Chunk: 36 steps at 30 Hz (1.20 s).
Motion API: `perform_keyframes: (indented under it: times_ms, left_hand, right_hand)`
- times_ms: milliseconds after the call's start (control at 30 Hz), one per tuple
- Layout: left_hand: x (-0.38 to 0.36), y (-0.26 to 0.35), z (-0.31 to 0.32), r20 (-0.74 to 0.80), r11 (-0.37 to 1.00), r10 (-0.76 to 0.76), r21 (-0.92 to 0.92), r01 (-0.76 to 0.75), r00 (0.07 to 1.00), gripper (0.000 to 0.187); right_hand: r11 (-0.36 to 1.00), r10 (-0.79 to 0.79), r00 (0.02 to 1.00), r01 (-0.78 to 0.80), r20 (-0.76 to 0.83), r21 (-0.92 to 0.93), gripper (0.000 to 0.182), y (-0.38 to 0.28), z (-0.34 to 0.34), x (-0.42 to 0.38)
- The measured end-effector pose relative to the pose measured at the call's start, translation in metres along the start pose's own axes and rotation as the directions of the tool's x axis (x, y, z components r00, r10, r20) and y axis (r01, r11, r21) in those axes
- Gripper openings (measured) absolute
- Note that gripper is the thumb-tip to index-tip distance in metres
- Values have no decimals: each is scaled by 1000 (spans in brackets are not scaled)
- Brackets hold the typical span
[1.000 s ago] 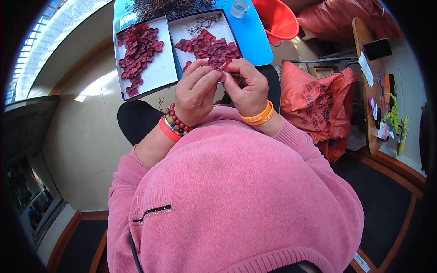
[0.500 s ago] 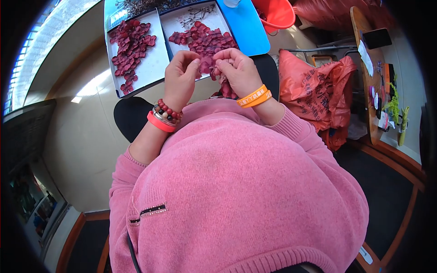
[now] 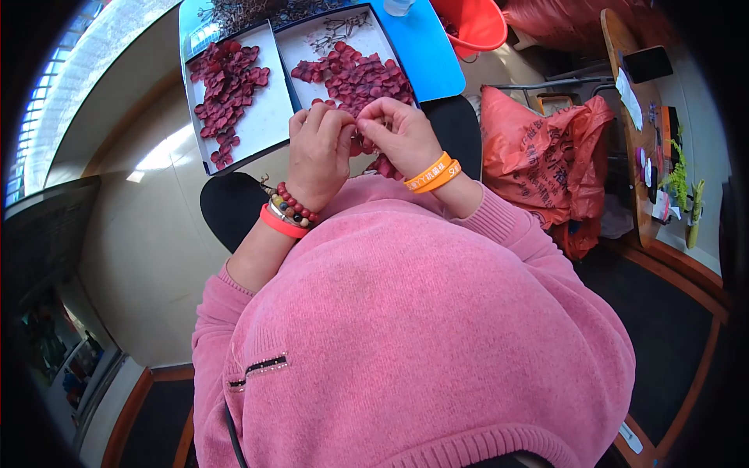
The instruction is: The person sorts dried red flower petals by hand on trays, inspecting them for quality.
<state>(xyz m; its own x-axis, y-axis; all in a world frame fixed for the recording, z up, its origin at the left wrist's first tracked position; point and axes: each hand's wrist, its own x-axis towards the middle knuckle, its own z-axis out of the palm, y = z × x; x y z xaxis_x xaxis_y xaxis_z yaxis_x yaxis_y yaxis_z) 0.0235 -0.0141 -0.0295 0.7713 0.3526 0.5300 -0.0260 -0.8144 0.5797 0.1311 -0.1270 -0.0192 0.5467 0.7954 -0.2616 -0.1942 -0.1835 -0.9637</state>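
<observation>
My left hand (image 3: 320, 156) and my right hand (image 3: 404, 140) meet at the near edge of the right box, fingertips almost touching. Both are closed in a pinch around dark red artificial flower petals (image 3: 360, 145), which show partly between and below the fingers. More red petals (image 3: 382, 166) hang under my right hand. Just beyond lies a heap of loose petals (image 3: 363, 82) in the shallow white right box (image 3: 292, 48). A second heap (image 3: 228, 97) fills part of the left box (image 3: 264, 117). Exactly what each fingertip grips is partly hidden.
Bare brown stems (image 3: 343, 30) lie at the far end of the right box, with a darker bunch (image 3: 242, 15) behind. Under the boxes is a blue table (image 3: 437, 58). To the right stand a red bucket (image 3: 480, 27) and red plastic bags (image 3: 538, 164).
My hands have come closer together. The left hand has turned inward and moved slightly right and down, its fingers now meeting the right hand's. The view has shifted slightly.
</observation>
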Motion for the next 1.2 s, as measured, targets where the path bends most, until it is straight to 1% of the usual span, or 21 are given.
perform_keyframes:
  times_ms: [67,100,133,233,267,367,467,567,600,633,700,733,833,867,967,1067,1167,1200]
  left_hand:
    - [-4,-1,4,19,999,-1,33,1,1000,13]
    - [-3,-2,5,28,998,32,49,-33,999,13]
    - [-6,-2,4,34,996,52,67,-54,998,14]
    - [-5,0,5,91,993,106,47,-110,990,14]
    - [-6,0,4,101,993,111,36,-115,989,14]
    - [-5,-1,13,83,995,93,-27,-91,992,14]
    - [-1,-7,20,201,990,10,-137,18,979,11]
    - [0,-38,40,286,986,-166,79,149,944,7]
    - [-2,-62,54,345,957,-266,209,202,900,8]
    - [0,-69,63,328,946,-279,255,200,903,8]
    - [0,-79,76,283,915,-313,346,207,907,8]
    - [3,-83,82,327,881,-385,410,237,863,19]
    - [9,-79,95,283,766,-491,591,253,824,30]
    - [12,-79,94,359,751,-564,599,280,744,42]
    - [10,-77,102,299,717,-551,647,260,779,33]
    - [4,-94,112,250,744,-547,582,328,799,25]
    - [9,-97,104,152,816,-565,246,523,811,19]
    - [14,-96,99,131,827,-561,128,547,817,17]
  right_hand:
    - [993,115,992,-115,58,-5,7,-6,-4,-5]
    - [986,168,982,-168,83,-6,8,-9,-6,-5]
    - [988,151,986,-152,63,10,7,-1,-7,-3]
    - [967,238,966,-246,105,71,6,10,-15,-1]
    - [960,268,960,-273,83,56,6,8,-16,-3]
    - [945,295,950,-306,100,119,5,15,-24,-2]
    - [944,288,955,-296,74,145,4,21,-32,-1]
    - [980,157,980,-171,-121,-107,4,21,-44,-1]
    - [989,144,978,-149,-153,-22,5,29,-53,2]
    - [990,125,977,-135,-173,-49,5,30,-59,2]
    - [987,90,975,-114,-203,-110,5,31,-66,0]
    - [984,81,973,-113,-218,-136,5,33,-69,-2]
    - [974,53,979,-95,-198,-207,4,33,-72,-7]
    - [971,50,980,-94,-195,-221,5,34,-71,-9]
    - [966,50,977,-100,-208,-239,5,36,-72,-11]
    - [970,74,971,-123,-226,-211,6,34,-70,-13]
    - [971,93,972,-137,-217,-198,6,37,-69,-12]
    - [971,103,972,-144,-209,-189,6,38,-67,-11]
